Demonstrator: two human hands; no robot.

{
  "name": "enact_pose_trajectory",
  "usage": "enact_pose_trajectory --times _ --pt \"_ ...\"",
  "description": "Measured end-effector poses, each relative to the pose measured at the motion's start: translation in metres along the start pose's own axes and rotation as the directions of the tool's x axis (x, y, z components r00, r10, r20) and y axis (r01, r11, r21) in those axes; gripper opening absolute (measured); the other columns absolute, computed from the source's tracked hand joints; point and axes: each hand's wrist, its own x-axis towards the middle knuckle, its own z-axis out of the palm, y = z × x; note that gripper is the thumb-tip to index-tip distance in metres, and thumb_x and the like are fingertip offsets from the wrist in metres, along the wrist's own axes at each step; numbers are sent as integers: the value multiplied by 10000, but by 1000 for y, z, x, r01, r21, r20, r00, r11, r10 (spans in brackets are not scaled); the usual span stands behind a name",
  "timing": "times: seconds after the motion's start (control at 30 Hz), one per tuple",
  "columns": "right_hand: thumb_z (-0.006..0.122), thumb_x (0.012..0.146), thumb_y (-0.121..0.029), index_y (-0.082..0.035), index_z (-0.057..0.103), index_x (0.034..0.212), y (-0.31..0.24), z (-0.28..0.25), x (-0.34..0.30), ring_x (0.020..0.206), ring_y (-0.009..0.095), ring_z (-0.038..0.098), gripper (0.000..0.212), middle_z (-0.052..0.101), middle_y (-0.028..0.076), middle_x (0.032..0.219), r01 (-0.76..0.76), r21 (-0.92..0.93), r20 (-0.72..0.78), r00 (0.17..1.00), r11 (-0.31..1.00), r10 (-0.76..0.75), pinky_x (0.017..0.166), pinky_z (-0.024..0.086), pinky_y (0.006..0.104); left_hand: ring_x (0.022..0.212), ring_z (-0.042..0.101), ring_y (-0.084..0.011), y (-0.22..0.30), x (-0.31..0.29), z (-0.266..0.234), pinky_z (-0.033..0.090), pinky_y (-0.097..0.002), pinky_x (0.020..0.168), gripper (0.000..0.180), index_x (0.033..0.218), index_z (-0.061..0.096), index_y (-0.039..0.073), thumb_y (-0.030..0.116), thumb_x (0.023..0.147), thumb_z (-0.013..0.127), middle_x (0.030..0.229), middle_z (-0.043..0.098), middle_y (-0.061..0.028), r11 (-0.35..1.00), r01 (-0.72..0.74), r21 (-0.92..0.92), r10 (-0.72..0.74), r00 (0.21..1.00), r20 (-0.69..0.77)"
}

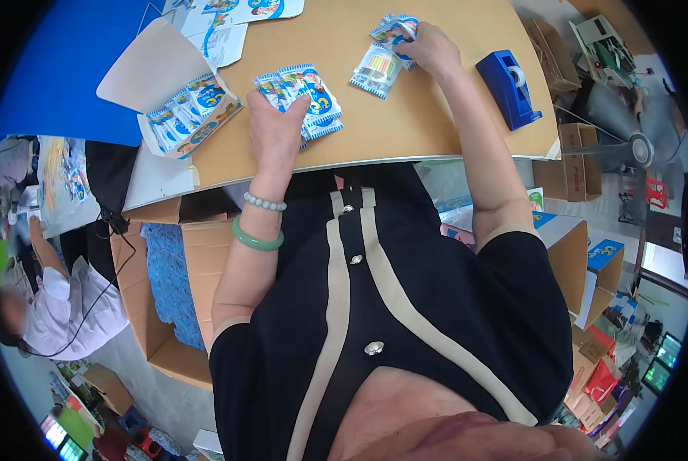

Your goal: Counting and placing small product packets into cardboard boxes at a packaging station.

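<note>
My left hand is closed round a bunch of small blue-and-white packets, holding them just over the tabletop. A bead bracelet and a green bangle circle that wrist. Farther right, my right hand pinches another blue-and-white packet near the far side of the table. Partly under it lies a clear-faced packet showing coloured sticks inside. An open white carton with its lid folded back stands left of my left hand, with a row of similar packets in it.
A blue tape dispenser sits at the table's right edge. Flat printed cartons lie at the far left. Below the table edge, an open cardboard box holds blue material. A person in a white top is at the left.
</note>
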Motion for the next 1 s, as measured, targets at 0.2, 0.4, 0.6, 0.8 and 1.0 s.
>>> enact_pose_trajectory --times 0.2,0.4,0.6,0.8,1.0 --pt "606 875 -408 -41 609 1170 20 31 0 1054 323 613 471 623 165 1110 106 37 -328 940 994 -88 883 495 460 924 681 -276 17 -14 -11 532 -385 791 574 1122 476 -32 258 754 806 1038 673 -171 994 49 95 -49 999 1" --pt "581 907 -353 -43 593 1128 -14 24 -18 1057 324 617 381 618 176 1108 63 -79 -406 909 995 -90 857 506 475 963 665 -337 12 -16 -21 514 -442 815 582 1098 473 -3 315 738 802 1036 668 -182 991 86 105 -85 996 -17" --pt "539 921 -284 -50 588 1131 -26 47 -24 1074 339 612 317 611 198 1154 125 -227 -281 941 966 -188 855 512 467 963 663 -342 3 -17 -17 513 -446 815 584 1100 475 1 333 741 795 1048 665 -185 997 44 55 -44 999 -10" --pt "508 886 -215 -57 553 1185 -16 16 -27 1132 350 593 342 619 186 1186 -30 26 -133 991 999 33 894 497 485 969 656 -357 11 -24 -28 509 -461 822 587 1103 480 9 351 740 790 1060 658 -192 986 73 152 -72 997 -10" --pt "517 865 -209 -68 530 1220 1 40 -30 1076 376 621 381 672 192 1088 105 -41 -348 931 994 -113 918 478 487 972 652 -364 13 -28 -30 506 -470 827 586 1104 482 13 343 732 793 1053 655 -193 989 59 135 -59 998 1"
